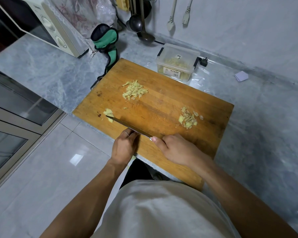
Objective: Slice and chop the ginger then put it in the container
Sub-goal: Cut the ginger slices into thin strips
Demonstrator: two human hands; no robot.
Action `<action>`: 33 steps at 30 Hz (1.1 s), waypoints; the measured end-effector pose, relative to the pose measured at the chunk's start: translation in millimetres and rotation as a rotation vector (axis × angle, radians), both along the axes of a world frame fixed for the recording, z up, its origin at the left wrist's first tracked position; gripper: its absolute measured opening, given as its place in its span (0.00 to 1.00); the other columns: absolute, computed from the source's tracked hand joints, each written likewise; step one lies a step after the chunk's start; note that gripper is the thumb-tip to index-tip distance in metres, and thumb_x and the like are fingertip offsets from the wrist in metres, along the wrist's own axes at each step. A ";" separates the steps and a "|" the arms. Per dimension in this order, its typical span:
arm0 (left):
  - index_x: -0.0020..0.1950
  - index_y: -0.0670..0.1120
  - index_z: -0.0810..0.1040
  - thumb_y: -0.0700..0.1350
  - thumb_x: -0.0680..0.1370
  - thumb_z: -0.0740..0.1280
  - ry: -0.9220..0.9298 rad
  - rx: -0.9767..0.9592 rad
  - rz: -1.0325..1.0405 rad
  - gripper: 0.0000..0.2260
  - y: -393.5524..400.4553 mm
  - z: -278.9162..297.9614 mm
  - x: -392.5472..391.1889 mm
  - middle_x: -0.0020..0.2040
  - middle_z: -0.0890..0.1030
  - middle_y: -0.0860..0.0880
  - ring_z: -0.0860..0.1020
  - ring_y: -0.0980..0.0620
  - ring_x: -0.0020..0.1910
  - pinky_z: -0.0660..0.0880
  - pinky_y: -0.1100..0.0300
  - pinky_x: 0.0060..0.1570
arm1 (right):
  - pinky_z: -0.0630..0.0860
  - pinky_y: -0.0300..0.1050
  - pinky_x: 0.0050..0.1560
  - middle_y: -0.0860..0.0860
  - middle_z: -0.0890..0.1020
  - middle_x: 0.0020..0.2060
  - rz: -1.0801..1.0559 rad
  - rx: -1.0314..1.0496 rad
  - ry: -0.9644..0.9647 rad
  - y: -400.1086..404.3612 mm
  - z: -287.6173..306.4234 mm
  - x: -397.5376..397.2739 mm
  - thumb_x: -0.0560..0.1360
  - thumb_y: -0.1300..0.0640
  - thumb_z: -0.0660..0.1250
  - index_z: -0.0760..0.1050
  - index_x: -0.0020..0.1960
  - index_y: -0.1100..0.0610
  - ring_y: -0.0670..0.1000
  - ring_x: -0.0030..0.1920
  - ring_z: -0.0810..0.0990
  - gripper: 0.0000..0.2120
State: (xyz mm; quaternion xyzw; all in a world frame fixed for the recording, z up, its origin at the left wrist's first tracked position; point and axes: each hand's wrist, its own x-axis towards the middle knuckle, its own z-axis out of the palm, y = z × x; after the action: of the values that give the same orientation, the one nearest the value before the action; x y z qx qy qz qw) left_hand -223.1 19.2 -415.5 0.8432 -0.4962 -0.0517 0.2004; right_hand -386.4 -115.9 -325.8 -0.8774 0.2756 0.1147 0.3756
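Observation:
A wooden cutting board lies on the marble counter. A pile of ginger strips sits at its far middle, a heap of ginger slices at its right, and a small ginger piece near its left edge. My right hand grips the handle of a knife, whose blade lies across the small piece. My left hand rests its fingers against the blade near the handle. A clear plastic container with ginger inside stands beyond the board.
A microwave stands at the far left, with a green and black cloth pouch beside it. Ladles and spoons hang on the back wall. A small plug and a purple card lie on the counter at the right.

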 end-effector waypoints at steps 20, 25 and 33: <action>0.53 0.43 0.84 0.29 0.68 0.71 0.094 -0.069 0.168 0.17 -2.6 -5.1 -11.7 0.49 0.82 0.42 0.80 0.43 0.44 0.67 0.64 0.38 | 0.75 0.54 0.35 0.58 0.79 0.36 0.014 -0.038 0.043 10.7 -2.3 2.7 0.84 0.37 0.47 0.75 0.39 0.61 0.58 0.36 0.79 0.33; 0.52 0.44 0.85 0.32 0.67 0.66 0.055 -0.090 0.158 0.17 -4.8 -5.4 -10.2 0.49 0.83 0.43 0.81 0.42 0.43 0.69 0.64 0.35 | 0.72 0.51 0.32 0.57 0.78 0.33 0.028 -0.032 0.061 4.5 0.1 0.1 0.83 0.37 0.47 0.74 0.39 0.62 0.55 0.31 0.76 0.34; 0.51 0.44 0.85 0.32 0.67 0.66 0.031 -0.083 0.159 0.17 -4.1 -7.0 -10.2 0.48 0.83 0.44 0.81 0.42 0.44 0.66 0.65 0.39 | 0.67 0.47 0.30 0.56 0.76 0.30 0.016 -0.030 0.050 8.1 -1.6 1.2 0.83 0.36 0.47 0.74 0.38 0.65 0.54 0.29 0.73 0.36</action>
State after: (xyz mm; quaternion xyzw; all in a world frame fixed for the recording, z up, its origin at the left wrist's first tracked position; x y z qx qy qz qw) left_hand -233.3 15.1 -422.5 0.8699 -0.4264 -0.0282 0.2464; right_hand -385.2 -107.8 -327.4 -0.8819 0.2794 0.1355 0.3547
